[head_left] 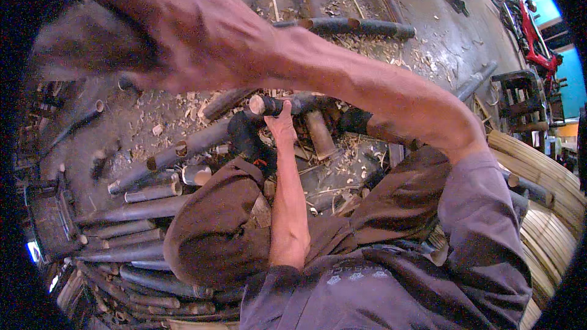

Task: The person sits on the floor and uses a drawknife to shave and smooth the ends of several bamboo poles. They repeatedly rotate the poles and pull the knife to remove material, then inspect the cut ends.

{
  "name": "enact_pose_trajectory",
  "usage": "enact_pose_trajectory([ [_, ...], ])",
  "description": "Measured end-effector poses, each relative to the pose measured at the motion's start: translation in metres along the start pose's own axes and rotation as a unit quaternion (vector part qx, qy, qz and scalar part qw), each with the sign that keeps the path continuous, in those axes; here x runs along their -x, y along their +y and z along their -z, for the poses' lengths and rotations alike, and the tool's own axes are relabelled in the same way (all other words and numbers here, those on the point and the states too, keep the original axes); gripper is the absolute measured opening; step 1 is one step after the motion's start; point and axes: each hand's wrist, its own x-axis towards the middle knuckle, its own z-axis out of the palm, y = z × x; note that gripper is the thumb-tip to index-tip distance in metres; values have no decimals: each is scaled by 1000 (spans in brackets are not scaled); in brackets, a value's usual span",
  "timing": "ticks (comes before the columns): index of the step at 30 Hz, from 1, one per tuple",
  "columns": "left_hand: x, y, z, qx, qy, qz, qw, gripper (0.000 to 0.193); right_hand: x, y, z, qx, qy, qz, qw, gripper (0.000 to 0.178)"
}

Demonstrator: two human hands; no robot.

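The left hand [282, 127] holds a dark round pole [269, 106] near its pale cut end, in front of the person's bent knees; one digit is laid across the bark, but how the other fingers are placed I cannot tell. The right arm crosses far to the upper left, and there the right hand [208, 40] is bent tight around a dark tool [92, 43] — it is so blurred that its kind cannot be told. This tool is apart from the pole. Just beside the pole, on its right, a brown wooden cylinder [319, 134] is tilted. Around them, pale shavings [428, 73] are scattered over the grey floor [440, 0]. At the left lie many dark poles [147, 211] side by side, near a short hollow tube [199, 175] — and at the right edge, pale long slats [544, 226] make a curved bundle.
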Motion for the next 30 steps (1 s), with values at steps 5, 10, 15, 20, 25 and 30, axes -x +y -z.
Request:
enact_pose_trajectory([
  [5,-10,2,22,-44,51,-33,997,57,115,17,-6,41,-280,-92,955,62],
  [10,9,8,7,-53,42,37,997,58,101,18,-9,87,-365,-37,926,57],
  [15,5,0,-1,-44,33,77,995,57,-28,-10,-13,-10,78,51,996,70],
  [20,1,-1,7,-14,42,25,999,62,133,21,6,85,-380,-113,914,57],
  [25,11,4,-9,-49,83,103,990,51,56,10,-1,54,-252,-106,960,52],
  [30,-15,-25,39,-8,18,139,990,53,-16,-3,0,-83,40,48,995,62],
])
